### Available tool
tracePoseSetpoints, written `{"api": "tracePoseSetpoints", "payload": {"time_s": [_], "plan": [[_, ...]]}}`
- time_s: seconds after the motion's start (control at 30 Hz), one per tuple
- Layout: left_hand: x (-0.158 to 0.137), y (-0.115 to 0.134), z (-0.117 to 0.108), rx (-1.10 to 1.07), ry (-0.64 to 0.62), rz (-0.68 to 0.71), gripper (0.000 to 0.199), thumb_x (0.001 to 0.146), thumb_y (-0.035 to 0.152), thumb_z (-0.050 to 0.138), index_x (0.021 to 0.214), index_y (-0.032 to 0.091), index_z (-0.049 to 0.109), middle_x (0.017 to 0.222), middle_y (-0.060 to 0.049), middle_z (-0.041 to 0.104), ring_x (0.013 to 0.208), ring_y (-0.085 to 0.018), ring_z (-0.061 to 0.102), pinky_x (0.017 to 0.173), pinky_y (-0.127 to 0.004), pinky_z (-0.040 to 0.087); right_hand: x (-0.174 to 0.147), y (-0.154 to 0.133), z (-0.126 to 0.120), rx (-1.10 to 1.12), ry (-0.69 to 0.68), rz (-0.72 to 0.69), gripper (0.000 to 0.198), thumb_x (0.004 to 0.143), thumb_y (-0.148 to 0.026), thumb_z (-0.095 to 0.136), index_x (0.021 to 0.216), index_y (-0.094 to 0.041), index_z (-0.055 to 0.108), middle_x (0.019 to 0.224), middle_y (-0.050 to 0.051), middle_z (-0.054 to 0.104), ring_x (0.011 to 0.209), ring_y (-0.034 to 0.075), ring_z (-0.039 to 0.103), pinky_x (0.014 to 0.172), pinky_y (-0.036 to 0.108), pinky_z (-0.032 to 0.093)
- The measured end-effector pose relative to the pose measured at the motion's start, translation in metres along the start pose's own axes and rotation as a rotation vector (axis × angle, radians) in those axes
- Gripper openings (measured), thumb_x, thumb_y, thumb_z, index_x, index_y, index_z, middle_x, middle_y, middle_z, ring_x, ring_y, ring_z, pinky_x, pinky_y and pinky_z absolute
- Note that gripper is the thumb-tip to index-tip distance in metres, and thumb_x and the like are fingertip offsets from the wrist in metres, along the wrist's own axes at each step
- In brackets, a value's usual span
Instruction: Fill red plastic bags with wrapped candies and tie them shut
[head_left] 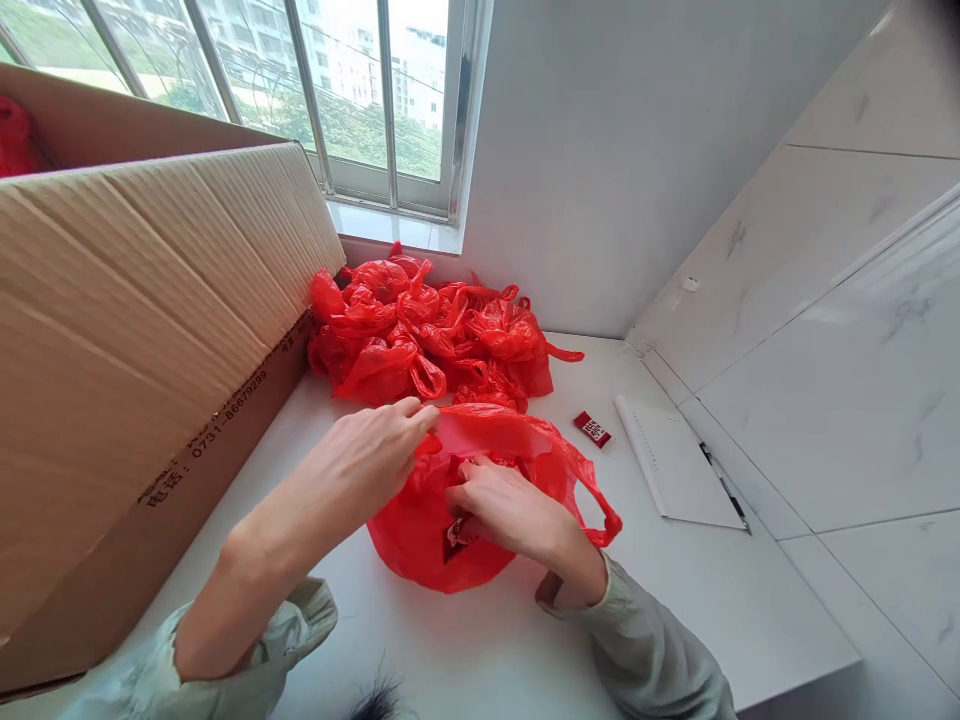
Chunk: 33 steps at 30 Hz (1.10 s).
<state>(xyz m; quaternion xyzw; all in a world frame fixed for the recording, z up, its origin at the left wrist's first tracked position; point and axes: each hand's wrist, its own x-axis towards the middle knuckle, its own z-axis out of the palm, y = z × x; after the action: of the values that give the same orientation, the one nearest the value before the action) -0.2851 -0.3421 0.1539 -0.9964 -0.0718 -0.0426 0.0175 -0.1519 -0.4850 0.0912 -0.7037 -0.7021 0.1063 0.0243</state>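
A red plastic bag [420,555] sits opened up on the white table in front of me. My left hand [375,445] pinches its rim at the upper left. Reaching down into the bag, my right hand [506,505] has its fingers curled among small dark red packets [454,540]. What those fingertips hold is hidden by the hand and the bag. One of the bag's handles hangs loose at the right. A single dark red packet with white print [592,429] lies on the table to the right of the bag.
Tied red plastic bags [442,325] are heaped against the back wall below the window. A large cardboard box [150,330] takes up the left side, with red plastic inside. On the right lie a white notebook [682,460] and a pen [724,485] by the tiled wall.
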Motion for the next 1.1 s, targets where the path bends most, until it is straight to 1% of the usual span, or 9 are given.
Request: {"api": "tracePoseSetpoints", "payload": {"time_s": [0.13,0.37,0.5,0.63,0.77,0.83,0.93,1.03,1.1], "plan": [[0.001,-0.001,-0.008,-0.077,-0.004,-0.011,0.026,0.089,-0.003,0.038,0.087,0.021,0.046,0.094,-0.001,0.057,0.08,-0.018,0.057,0.068,-0.033,0.041,-0.003,0.01,-0.012,0.012,0.073,0.055,0.018,0.091,-0.013,0.056,0.074,-0.019,0.055,0.075,-0.001,0.05,0.07,0.014,0.04,0.053,0.028,0.025],[-0.004,0.003,-0.006,-0.073,0.01,-0.066,0.02,0.093,0.005,0.038,0.085,0.023,0.042,0.087,0.001,0.056,0.069,-0.018,0.054,0.06,-0.035,0.036,-0.001,0.025,-0.01,-0.054,0.06,0.187,0.009,0.092,-0.019,0.056,0.101,-0.017,0.059,0.101,0.007,0.059,0.09,0.021,0.053,0.064,0.03,0.038],[-0.002,0.005,-0.006,-0.002,0.047,-0.09,0.018,0.092,0.011,0.053,0.105,0.021,0.048,0.097,-0.002,0.057,0.085,-0.022,0.057,0.07,-0.036,0.046,-0.001,0.027,-0.005,-0.058,0.036,0.255,0.02,0.086,-0.024,0.066,0.104,-0.014,0.062,0.101,0.011,0.06,0.095,0.027,0.055,0.068,0.032,0.043],[0.001,0.005,0.0,0.102,0.019,-0.183,0.055,0.086,0.017,0.069,0.133,0.014,0.04,0.111,-0.011,0.057,0.1,-0.029,0.057,0.082,-0.04,0.05,0.003,0.021,-0.003,-0.035,0.011,0.204,0.028,0.088,-0.02,0.063,0.115,-0.018,0.063,0.101,0.009,0.061,0.096,0.025,0.056,0.074,0.032,0.044],[-0.001,-0.003,0.017,0.111,-0.012,-0.261,0.063,0.092,0.01,0.054,0.147,0.005,0.023,0.143,-0.025,0.041,0.134,-0.038,0.04,0.103,-0.046,0.043,0.004,0.02,-0.006,0.032,0.039,0.093,0.044,0.092,-0.009,0.047,0.128,-0.033,0.059,0.101,0.003,0.06,0.095,0.02,0.055,0.079,0.028,0.043],[-0.002,-0.006,0.02,0.096,-0.023,-0.287,0.06,0.094,0.006,0.043,0.149,0.004,0.019,0.14,-0.024,0.045,0.127,-0.037,0.048,0.095,-0.046,0.046,0.003,0.023,-0.006,0.028,0.061,0.123,0.045,0.089,-0.005,0.045,0.125,-0.027,0.06,0.101,0.006,0.06,0.094,0.021,0.055,0.077,0.03,0.042],[0.001,-0.005,0.015,0.052,-0.037,-0.314,0.049,0.093,0.006,0.037,0.142,0.005,0.032,0.116,-0.018,0.06,0.101,-0.031,0.061,0.078,-0.04,0.048,0.005,0.029,-0.003,-0.003,0.079,0.199,0.031,0.086,-0.005,0.049,0.113,-0.014,0.063,0.101,0.012,0.062,0.094,0.024,0.056,0.073,0.032,0.041],[0.005,-0.002,0.006,0.008,-0.036,-0.344,0.027,0.093,0.012,0.039,0.116,0.01,0.054,0.095,-0.012,0.065,0.084,-0.028,0.063,0.064,-0.035,0.042,0.011,0.03,0.001,0.005,0.078,0.193,0.015,0.083,-0.009,0.057,0.096,-0.014,0.064,0.098,0.01,0.063,0.091,0.023,0.056,0.068,0.029,0.038],[0.008,-0.002,0.002,-0.035,-0.018,-0.348,0.016,0.093,0.017,0.041,0.09,0.017,0.056,0.082,-0.008,0.063,0.072,-0.024,0.059,0.057,-0.031,0.034,0.015,0.027,0.001,0.025,0.089,0.172,0.013,0.083,-0.007,0.057,0.089,-0.016,0.063,0.095,0.007,0.064,0.086,0.019,0.056,0.066,0.028,0.036]]}}
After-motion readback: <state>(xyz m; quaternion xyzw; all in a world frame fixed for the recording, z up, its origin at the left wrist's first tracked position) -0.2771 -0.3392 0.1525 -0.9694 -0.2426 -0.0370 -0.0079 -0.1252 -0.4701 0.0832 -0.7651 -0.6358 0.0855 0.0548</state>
